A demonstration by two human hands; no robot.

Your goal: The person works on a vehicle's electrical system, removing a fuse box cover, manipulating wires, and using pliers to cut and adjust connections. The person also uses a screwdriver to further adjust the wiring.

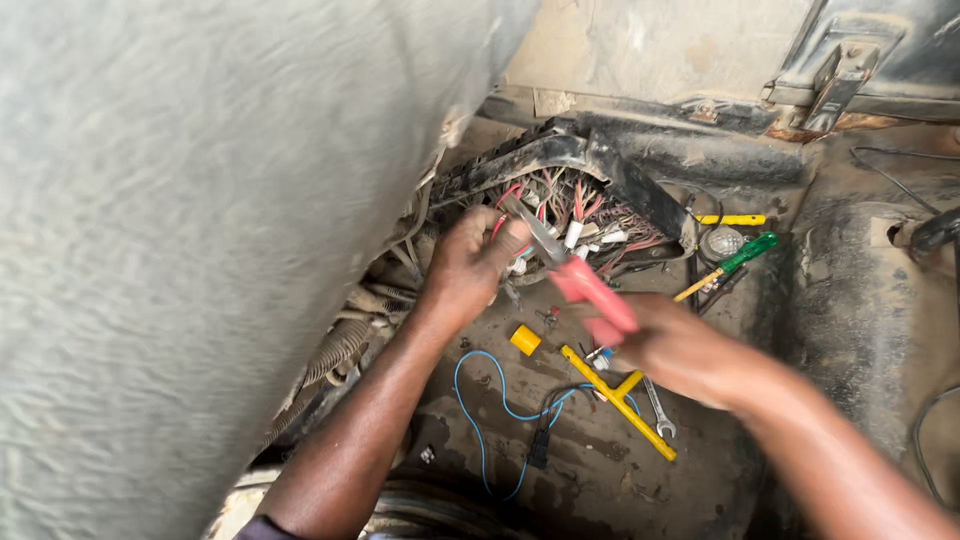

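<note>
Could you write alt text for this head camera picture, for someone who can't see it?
A right hand holds red-handled pliers to a wire bundle that the left hand grips, above a dirty vehicle floor strewn with tools.

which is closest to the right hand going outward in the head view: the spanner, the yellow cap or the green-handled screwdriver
Measured from the right hand:
1. Spanner, on the floor just below the hand, partly under it.
2. Yellow cap, on the floor to its left, near the blue wire.
3. Green-handled screwdriver, up and to the right, by the floor's raised edge; nearly as close as the cap.
</note>
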